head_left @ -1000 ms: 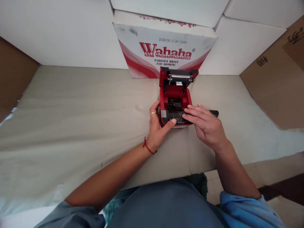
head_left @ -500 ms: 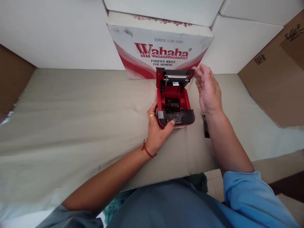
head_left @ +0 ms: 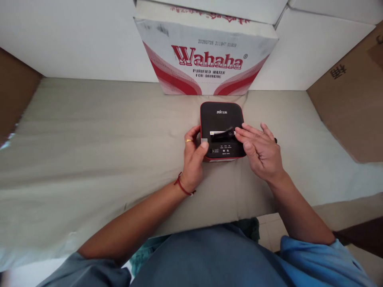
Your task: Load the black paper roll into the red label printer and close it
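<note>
A small black label printer (head_left: 220, 121) with red sides rests on the cloth-covered surface, its lid down. Out of the slot across its top pokes a strip of shiny black film (head_left: 224, 135). My left hand (head_left: 193, 157) grips the printer's left side, thumb on the top edge by a grey patch and fingers along the side. At the right edge my right hand (head_left: 263, 153) is open, its outstretched fingertips over the lid near the film. Whether they touch the lid I cannot tell. A dark object (head_left: 275, 140) shows slightly behind the right hand, mostly hidden.
A white and red Wahaha water carton (head_left: 206, 56) stands right behind the printer, with white boxes (head_left: 89, 44) around it. Brown cardboard boxes (head_left: 353, 107) flank the right and left ends. Pale green cloth (head_left: 104, 139) covers the surface to its front edge.
The printer's lid has swung from raised to down, hiding the red inside. My right hand has come down and nearer from the raised lid. My left hand stays on the printer's left side.
</note>
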The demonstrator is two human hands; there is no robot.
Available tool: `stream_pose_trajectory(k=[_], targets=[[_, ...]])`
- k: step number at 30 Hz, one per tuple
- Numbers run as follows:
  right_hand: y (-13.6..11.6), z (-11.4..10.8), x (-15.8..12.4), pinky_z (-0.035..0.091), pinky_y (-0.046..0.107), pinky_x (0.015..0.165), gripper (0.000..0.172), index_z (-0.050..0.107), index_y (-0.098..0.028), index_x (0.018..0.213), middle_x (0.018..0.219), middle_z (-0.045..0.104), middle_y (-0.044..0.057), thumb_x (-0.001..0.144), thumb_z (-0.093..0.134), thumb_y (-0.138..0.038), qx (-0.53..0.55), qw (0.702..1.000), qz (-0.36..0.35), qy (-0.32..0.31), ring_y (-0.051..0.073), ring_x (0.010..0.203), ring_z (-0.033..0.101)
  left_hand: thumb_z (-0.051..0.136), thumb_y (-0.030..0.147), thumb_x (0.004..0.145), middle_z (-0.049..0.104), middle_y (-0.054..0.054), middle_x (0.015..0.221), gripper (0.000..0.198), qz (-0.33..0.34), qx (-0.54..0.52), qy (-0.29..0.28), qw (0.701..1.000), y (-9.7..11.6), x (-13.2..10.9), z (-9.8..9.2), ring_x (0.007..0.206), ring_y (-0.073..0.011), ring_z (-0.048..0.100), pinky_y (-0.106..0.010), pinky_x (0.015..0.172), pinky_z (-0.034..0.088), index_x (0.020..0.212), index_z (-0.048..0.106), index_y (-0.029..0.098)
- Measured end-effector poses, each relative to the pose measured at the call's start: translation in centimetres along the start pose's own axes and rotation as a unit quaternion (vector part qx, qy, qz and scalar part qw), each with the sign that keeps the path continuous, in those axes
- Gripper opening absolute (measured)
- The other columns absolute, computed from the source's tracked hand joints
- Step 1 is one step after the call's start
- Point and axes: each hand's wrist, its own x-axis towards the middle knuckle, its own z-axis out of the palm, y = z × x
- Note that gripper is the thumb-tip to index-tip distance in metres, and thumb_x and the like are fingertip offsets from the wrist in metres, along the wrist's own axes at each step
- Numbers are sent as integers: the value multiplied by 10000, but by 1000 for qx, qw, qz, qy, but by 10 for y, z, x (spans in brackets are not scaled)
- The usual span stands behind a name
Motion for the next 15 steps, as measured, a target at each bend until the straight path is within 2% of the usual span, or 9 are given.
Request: stream_pose_trajectory(k=[1,3,6,9,11,13,15], targets=[[1,2,0,386,644,1395,361,864,-350,1297,1425,859,32,1178,523,-376,0,1000,3,-1,283,1459,754,719,688,1030,638,-69,1522,555,-8,-16,10,1000,-1,3,-2,1461,-295,612,-475,1276,495,1446,626,333],[2,4,1,435,631,1366,378,864,-341,1288,1407,867,40,1181,505,-392,15,1000,13,5,285,1453,757,815,660,965,675,-48,1423,529,-12,-28,29,999,-4,10,-6,1376,-278,639,-446,1214,525,1349,669,327],[1,7,6,512,601,1304,423,850,-331,1292,1361,882,61,1202,455,-450,67,996,41,36,291,1420,767,877,643,905,690,-40,1375,558,-13,-31,21,999,-8,17,-10,1329,-275,646,-443,1179,535,1319,679,325],[-8,7,14,559,560,1255,463,738,-339,1504,1340,878,80,1203,441,-528,118,990,70,38,289,1398,758,870,665,895,683,-52,1411,585,-12,-40,9,999,-9,18,-13,1372,-295,631,-468,1204,525,1332,677,327],[-17,5,21,512,572,1305,505,675,-334,1590,1328,876,86,1187,469,-558,114,992,60,5,300,1453,717,891,663,868,671,-58,1461,626,-19,-46,3,999,-11,19,-15,1435,-313,609,-488,1246,505,1354,670,336],[-27,4,25,407,613,1380,453,759,-335,1483,1267,885,74,1174,494,-534,83,996,25,-22,319,1511,672,905,648,851,655,-60,1507,661,-30,-47,-8,998,-12,20,-17,1498,-327,579,-505,1288,479,1383,652,348],[-33,3,23,349,650,1400,387,860,-352,1253,1160,892,48,1162,505,-477,52,998,-15,-20,338,1508,669,914,624,844,636,-55,1545,683,-40,-46,-17,998,-13,22,-20,1547,-330,551,-512,1316,458,1407,630,360]])
